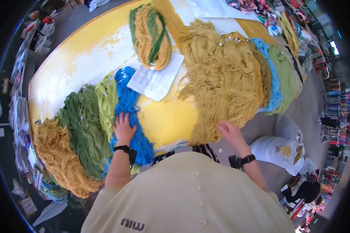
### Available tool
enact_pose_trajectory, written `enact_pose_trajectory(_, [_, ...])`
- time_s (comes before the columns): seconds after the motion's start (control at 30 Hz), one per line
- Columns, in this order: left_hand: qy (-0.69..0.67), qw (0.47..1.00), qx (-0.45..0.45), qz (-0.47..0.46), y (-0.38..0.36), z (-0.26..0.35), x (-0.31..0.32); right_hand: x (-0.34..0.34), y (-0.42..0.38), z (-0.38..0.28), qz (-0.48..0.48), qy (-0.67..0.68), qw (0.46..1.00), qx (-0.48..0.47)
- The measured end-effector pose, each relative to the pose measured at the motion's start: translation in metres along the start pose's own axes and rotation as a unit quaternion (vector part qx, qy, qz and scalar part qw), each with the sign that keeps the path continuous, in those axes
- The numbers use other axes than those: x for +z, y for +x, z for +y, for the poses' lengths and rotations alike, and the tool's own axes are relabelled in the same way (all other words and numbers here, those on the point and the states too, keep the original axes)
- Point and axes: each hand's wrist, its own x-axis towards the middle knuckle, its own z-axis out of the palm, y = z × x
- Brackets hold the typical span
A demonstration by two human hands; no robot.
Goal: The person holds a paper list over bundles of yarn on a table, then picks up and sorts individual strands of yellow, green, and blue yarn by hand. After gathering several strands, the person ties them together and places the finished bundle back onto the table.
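My left hand (124,129) lies with spread fingers on a bright blue hank of yarn (125,87). Beside that hank, a lime green hank (106,95), dark green hanks (85,124) and a golden tan bundle (60,151) line up to the left. At the right edge of the table, my right hand (231,132) is by a large mustard yarn pile (225,77), its fingers slightly bent and holding nothing that I can see. A handwritten paper sheet (155,80) lies between the two groups, partly under a green and tan hank (151,37).
The yellow table (163,120) has worn white patches. Light blue yarn (269,73) and pale green yarn (284,77) hang past its right side. A white wrapped bale (274,151) sits on the floor to the right. Stacked goods (21,116) line the left.
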Motion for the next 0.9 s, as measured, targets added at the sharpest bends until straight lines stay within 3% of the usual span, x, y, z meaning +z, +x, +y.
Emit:
enact_pose_trajectory(0.07, [0.005,0.999,-0.034,-0.012,0.002,0.006,-0.005,-0.035,0.041,-0.011,0.011,-0.025,0.999,-0.033])
enact_pose_trajectory(0.13, [0.014,0.996,-0.078,-0.045,0.006,0.019,-0.013,-0.075,0.078,-0.012,0.108,-0.026,0.985,-0.131])
enact_pose_trajectory(0.17, [0.009,0.995,-0.084,-0.049,0.008,0.023,-0.014,-0.096,0.096,-0.008,0.11,-0.027,0.984,-0.14])
enact_pose_trajectory(0.2, [0.001,0.995,-0.094,-0.043,0.007,0.031,-0.02,-0.116,0.113,-0.003,0.183,-0.07,0.967,-0.161])
enact_pose_trajectory(0.23, [-0.002,0.994,-0.105,0.004,-0.001,0.044,-0.02,-0.137,0.133,0.0,0.255,-0.109,0.943,-0.182])
enact_pose_trajectory(0.3, [0.005,0.991,-0.119,0.063,-0.004,0.071,-0.023,-0.176,0.17,0.007,0.272,-0.098,0.94,-0.178])
enact_pose_trajectory(0.33, [-0.062,0.991,-0.082,0.083,-0.012,0.088,-0.02,-0.185,0.181,0.014,0.28,-0.094,0.942,-0.159])
enact_pose_trajectory(0.37, [-0.13,0.985,-0.046,0.104,-0.018,0.105,-0.017,-0.186,0.199,0.021,0.273,-0.085,0.945,-0.161])
enact_pose_trajectory(0.43, [-0.141,0.985,0.004,0.094,-0.027,0.175,-0.029,-0.183,0.23,0.031,0.211,0.023,0.961,-0.176])
enact_pose_trajectory(0.5, [-0.222,0.97,0.069,0.067,-0.024,0.227,-0.025,-0.147,0.226,0.011,0.011,-0.066,0.981,-0.184])
enact_pose_trajectory(0.53, [-0.254,0.962,0.092,0.035,-0.02,0.249,-0.027,-0.116,0.216,0.004,0.113,-0.085,0.959,-0.246])
enact_pose_trajectory(0.57, [-0.286,0.952,0.112,0.0,-0.017,0.272,-0.035,-0.097,0.213,0.004,0.018,-0.101,0.979,-0.179])
enact_pose_trajectory(0.6, [-0.318,0.938,0.137,-0.036,-0.011,0.293,-0.044,-0.085,0.214,0.008,0.032,-0.135,0.965,-0.224])
enact_pose_trajectory(0.67, [-0.337,0.923,0.164,-0.088,0.004,0.327,-0.054,-0.078,0.223,0.013,0.054,-0.124,0.966,-0.219])
enact_pose_trajectory(0.73, [-0.333,0.92,0.196,-0.072,0.015,0.35,-0.058,-0.087,0.236,0.022,0.034,-0.123,0.969,-0.212])
enact_pose_trajectory(0.77, [-0.334,0.923,0.169,-0.091,0.024,0.356,-0.045,-0.097,0.24,0.027,0.056,-0.137,0.969,-0.198])
enact_pose_trajectory(0.8, [-0.343,0.914,0.195,-0.094,0.033,0.362,-0.035,-0.109,0.243,0.029,0.01,-0.093,0.974,-0.207])
enact_pose_trajectory(0.83, [-0.321,0.927,0.158,-0.113,0.04,0.369,-0.027,-0.125,0.242,0.031,-0.039,-0.049,0.974,-0.217])
enact_pose_trajectory(0.87, [-0.297,0.939,0.116,-0.133,0.046,0.371,-0.019,-0.142,0.239,0.033,-0.022,-0.063,0.976,-0.207])
enact_pose_trajectory(0.9, [-0.307,0.933,0.132,-0.136,0.05,0.37,-0.013,-0.161,0.233,0.03,-0.035,-0.016,0.978,-0.205])
